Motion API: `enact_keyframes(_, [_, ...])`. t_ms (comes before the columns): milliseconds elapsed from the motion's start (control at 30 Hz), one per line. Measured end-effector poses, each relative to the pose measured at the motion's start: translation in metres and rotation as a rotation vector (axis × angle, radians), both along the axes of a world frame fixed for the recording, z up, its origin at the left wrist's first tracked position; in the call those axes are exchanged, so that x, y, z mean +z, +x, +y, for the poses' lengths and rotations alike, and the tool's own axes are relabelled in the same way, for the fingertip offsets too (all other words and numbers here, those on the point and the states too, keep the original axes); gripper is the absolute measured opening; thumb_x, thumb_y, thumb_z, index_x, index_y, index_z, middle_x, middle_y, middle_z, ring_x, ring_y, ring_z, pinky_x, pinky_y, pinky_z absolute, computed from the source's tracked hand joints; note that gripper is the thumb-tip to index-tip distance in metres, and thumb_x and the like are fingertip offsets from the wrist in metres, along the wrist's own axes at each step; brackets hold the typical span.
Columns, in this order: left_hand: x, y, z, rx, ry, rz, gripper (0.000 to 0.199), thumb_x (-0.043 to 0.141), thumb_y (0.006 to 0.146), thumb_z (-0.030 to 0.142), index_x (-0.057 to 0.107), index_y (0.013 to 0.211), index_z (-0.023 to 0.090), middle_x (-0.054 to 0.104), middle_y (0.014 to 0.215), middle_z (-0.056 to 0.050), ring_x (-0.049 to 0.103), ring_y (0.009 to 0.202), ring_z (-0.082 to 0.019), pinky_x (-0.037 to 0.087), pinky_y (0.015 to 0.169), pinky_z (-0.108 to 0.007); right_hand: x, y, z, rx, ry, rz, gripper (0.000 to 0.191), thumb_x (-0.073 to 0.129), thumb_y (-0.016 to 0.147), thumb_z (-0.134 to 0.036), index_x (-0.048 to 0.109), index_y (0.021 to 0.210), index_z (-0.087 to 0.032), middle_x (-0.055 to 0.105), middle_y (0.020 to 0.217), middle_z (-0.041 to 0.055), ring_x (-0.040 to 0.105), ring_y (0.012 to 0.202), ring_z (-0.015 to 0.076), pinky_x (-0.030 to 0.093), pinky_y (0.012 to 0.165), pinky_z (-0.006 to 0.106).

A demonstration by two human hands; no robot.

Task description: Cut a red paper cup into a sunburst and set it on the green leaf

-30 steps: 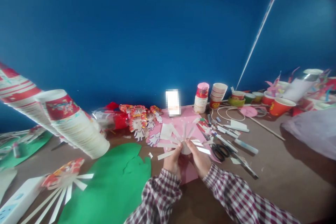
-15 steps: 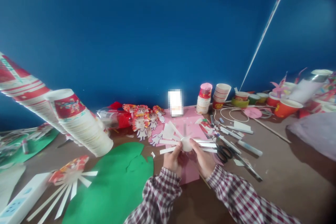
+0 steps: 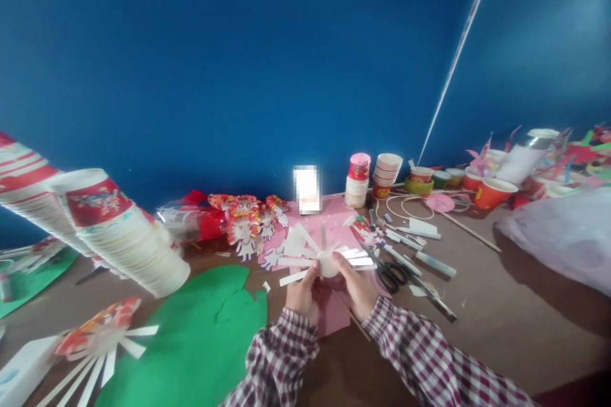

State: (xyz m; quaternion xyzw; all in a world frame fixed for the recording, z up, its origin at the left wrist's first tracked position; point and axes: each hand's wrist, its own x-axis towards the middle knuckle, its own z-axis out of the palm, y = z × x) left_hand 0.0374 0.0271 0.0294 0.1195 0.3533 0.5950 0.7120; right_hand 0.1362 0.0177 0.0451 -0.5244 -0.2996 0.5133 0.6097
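A white paper cup cut into strips [image 3: 327,263] is held between my two hands, its round base facing up and its strips fanned out to both sides. My left hand [image 3: 303,292] pinches its left edge with the thumb on top. On the right edge, my right hand [image 3: 357,286] grips it the same way. Both hands are above the pink paper [image 3: 334,318]. Black-handled scissors [image 3: 392,273] lie just right of my right hand. Cut-out paper figures [image 3: 245,222] are grouped at the back left of the pink sheet.
Tall nested paper cups [image 3: 128,235] lean at the left beside a green paper sheet [image 3: 200,331]. Another cut cup [image 3: 102,337] lies front left. Markers [image 3: 435,264], short cup stacks [image 3: 357,181] and orange cups [image 3: 494,193] stand or lie rightward. A blue partition [image 3: 238,76] rises behind.
The whole view has shifted, so the table's things appear further left. Both hands still hold the cut cup, which looks much the same.
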Motion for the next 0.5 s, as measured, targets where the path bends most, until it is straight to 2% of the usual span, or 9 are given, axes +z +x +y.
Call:
enact_keyframes(167, [-0.007, -0.001, 0.0, -0.03, 0.041, 0.078, 0.027, 0.077, 0.058, 0.024, 0.057, 0.073, 0.014, 0.061, 0.065, 0.001, 0.058, 0.055, -0.01, 0.048, 0.057, -0.023, 0.003, 0.001, 0.0, -0.058, -0.023, -0.038, 0.034, 0.069, 0.062, -0.041, 0.069, 0.081, -0.012, 0.07, 0.077, 0.0085, 0.064, 0.075, 0.0236, 0.051, 0.064, 0.032])
enact_keyframes(300, [-0.008, 0.001, -0.001, -0.042, 0.051, 0.09, 0.027, 0.077, 0.058, 0.025, 0.058, 0.075, 0.015, 0.061, 0.066, 0.001, 0.059, 0.059, -0.01, 0.049, 0.062, -0.023, -0.001, 0.002, 0.001, -0.031, -0.026, -0.03, 0.033, 0.066, 0.065, -0.043, 0.067, 0.078, -0.012, 0.068, 0.067, 0.0067, 0.062, 0.064, 0.0215, 0.049, 0.058, 0.031])
enact_keyframes(400, [-0.003, -0.002, 0.0, -0.002, 0.086, 0.108, 0.033, 0.076, 0.059, 0.027, 0.057, 0.084, 0.017, 0.063, 0.075, 0.0, 0.061, 0.063, -0.011, 0.048, 0.059, -0.022, -0.003, 0.006, 0.003, -0.059, 0.03, -0.063, 0.03, 0.064, 0.068, -0.042, 0.065, 0.076, -0.013, 0.067, 0.07, 0.0072, 0.061, 0.063, 0.0201, 0.048, 0.057, 0.031])
enact_keyframes(500, [0.004, -0.015, 0.007, 0.113, 0.1, 0.178, 0.04, 0.071, 0.064, 0.036, 0.054, 0.098, 0.022, 0.063, 0.086, -0.002, 0.063, 0.072, -0.014, 0.051, 0.061, -0.025, 0.001, 0.015, 0.009, -0.122, 0.173, -0.176, 0.026, 0.065, 0.068, -0.039, 0.064, 0.076, -0.014, 0.067, 0.078, 0.0074, 0.061, 0.072, 0.0203, 0.048, 0.067, 0.032])
